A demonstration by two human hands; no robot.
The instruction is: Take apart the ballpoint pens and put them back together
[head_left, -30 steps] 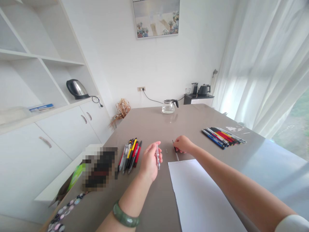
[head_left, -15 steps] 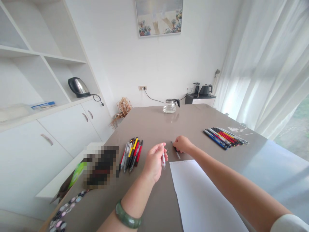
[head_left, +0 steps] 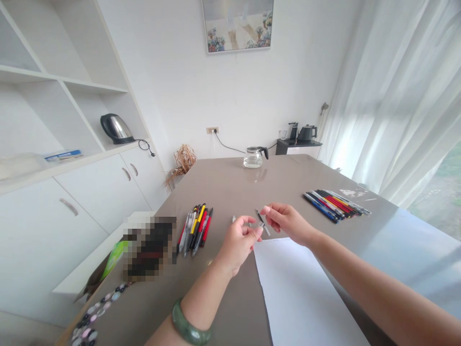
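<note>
My left hand (head_left: 239, 240), with a green bangle (head_left: 190, 323) on its wrist, pinches a small clear pen part (head_left: 260, 224) between thumb and fingers; most of it is hidden. Close by on the right, my right hand (head_left: 286, 222) has its fingers curled and thumb pressed in. Whatever it may hold cannot be made out. Between the hands, a dark slim pen piece (head_left: 259, 216) and a clear tube (head_left: 267, 230) lie on the table. A whitish bit (head_left: 234, 218) shows just behind my left hand. White paper (head_left: 302, 293) lies below my right forearm.
A bunch of pens (head_left: 196, 229) lies left of my hands, and a row of pens (head_left: 334, 205) lies to the right, near white scraps (head_left: 353, 192). A glass pot (head_left: 253, 157) stands at the table's far end. A beaded strand (head_left: 94, 317) lies at the near left edge.
My right hand has lifted off the dark pen piece and turned toward my left hand. My left hand has shifted right and rotated; the pen part it pinches is now mostly hidden.
</note>
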